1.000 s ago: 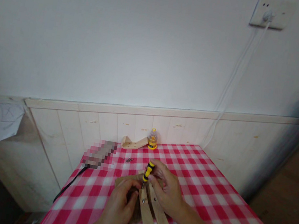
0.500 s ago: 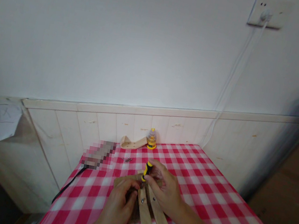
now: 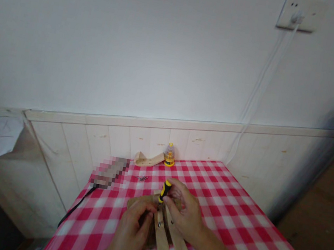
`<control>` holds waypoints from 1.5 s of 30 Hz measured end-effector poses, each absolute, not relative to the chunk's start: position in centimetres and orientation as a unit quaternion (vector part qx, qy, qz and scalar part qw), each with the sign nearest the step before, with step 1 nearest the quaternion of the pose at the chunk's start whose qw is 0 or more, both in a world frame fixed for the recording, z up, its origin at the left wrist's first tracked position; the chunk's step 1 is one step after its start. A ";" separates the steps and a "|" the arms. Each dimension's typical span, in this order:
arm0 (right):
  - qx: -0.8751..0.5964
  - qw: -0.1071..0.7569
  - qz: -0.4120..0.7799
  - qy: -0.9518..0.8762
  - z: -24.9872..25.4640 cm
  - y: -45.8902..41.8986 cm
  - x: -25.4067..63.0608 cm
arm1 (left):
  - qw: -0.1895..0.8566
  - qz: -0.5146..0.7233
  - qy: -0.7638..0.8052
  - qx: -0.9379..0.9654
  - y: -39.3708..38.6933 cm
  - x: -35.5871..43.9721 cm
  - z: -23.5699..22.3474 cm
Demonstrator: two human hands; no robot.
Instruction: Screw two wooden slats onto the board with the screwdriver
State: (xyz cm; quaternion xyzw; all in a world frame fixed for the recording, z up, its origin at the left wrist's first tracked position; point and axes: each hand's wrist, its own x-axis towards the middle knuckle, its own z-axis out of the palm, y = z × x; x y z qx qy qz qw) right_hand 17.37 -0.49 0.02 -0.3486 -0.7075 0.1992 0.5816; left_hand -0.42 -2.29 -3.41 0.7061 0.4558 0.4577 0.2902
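My right hand (image 3: 189, 216) is closed round the handle of a yellow and black screwdriver (image 3: 164, 191), held nearly upright, its tip down at a pale wooden strip (image 3: 162, 245). The fingertips of my left hand (image 3: 135, 223) are pinched together beside that tip; whatever sits between them is too small to make out. A second pale wooden strip (image 3: 179, 243) lies alongside the first, partly under my right hand. Dark screw heads show on both strips. Beneath them is a flat brown piece (image 3: 134, 200), largely covered by my hands.
On the red and white checked tablecloth (image 3: 233, 223) lie several loose screws (image 3: 143, 178). Towards the wall stand a curved wooden piece (image 3: 149, 163) and a clear-topped yellow container (image 3: 169, 155). A blurred-out object with a black strap (image 3: 77, 204) is at left.
The screwdriver has tilted very slightly in my right hand. Otherwise both hands and the wooden strips stay in nearly the same place.
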 end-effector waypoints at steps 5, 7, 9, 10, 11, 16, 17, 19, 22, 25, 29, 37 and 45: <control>-0.353 0.589 0.212 -0.695 -0.6 -0.1 17.4 | 0.296 0.451 0.463 0.703 -2.3 -0.4 -3.4; -0.353 0.593 0.211 -0.692 -0.6 -0.1 17.3 | 0.295 0.451 0.465 0.702 -2.3 -0.3 -3.4; -0.352 0.596 0.209 -0.691 -0.6 -0.1 17.3 | 0.296 0.451 0.466 0.702 -2.3 -0.3 -3.5; -0.352 0.596 0.209 -0.690 -0.6 -0.1 17.2 | 0.296 0.449 0.466 0.702 -2.3 -0.3 -3.5; -0.354 0.596 0.210 -0.689 -0.7 -0.1 17.2 | 0.296 0.447 0.467 0.703 -2.3 -0.3 -3.4; -0.359 0.592 0.212 -0.690 -0.6 0.0 17.3 | 0.290 0.445 0.466 0.708 -2.4 -0.4 -3.2; -0.359 0.589 0.210 -0.693 -0.5 -0.1 17.3 | 0.289 0.447 0.464 0.708 -2.4 -0.4 -3.2; -0.358 0.582 0.204 -0.701 -0.3 -0.3 17.3 | 0.289 0.452 0.461 0.707 -2.4 -0.4 -3.1; -0.367 0.578 0.186 -0.705 0.0 -0.7 17.3 | 0.291 0.461 0.455 0.704 -2.4 -0.3 -3.2; -0.373 0.578 0.200 -0.698 0.0 -0.7 17.3 | 0.294 0.465 0.449 0.704 -2.4 -0.3 -3.2; -0.363 0.584 0.224 -0.691 -0.4 -0.4 17.2 | 0.293 0.465 0.456 0.700 -2.5 -0.3 -3.2; -0.360 0.584 0.179 -0.705 -0.3 -0.3 17.2 | 0.308 0.472 0.459 0.687 -2.5 -0.2 -3.3; -0.369 0.589 0.211 -0.687 -0.9 0.1 17.4 | 0.301 0.467 0.468 0.688 -2.5 -0.1 -3.0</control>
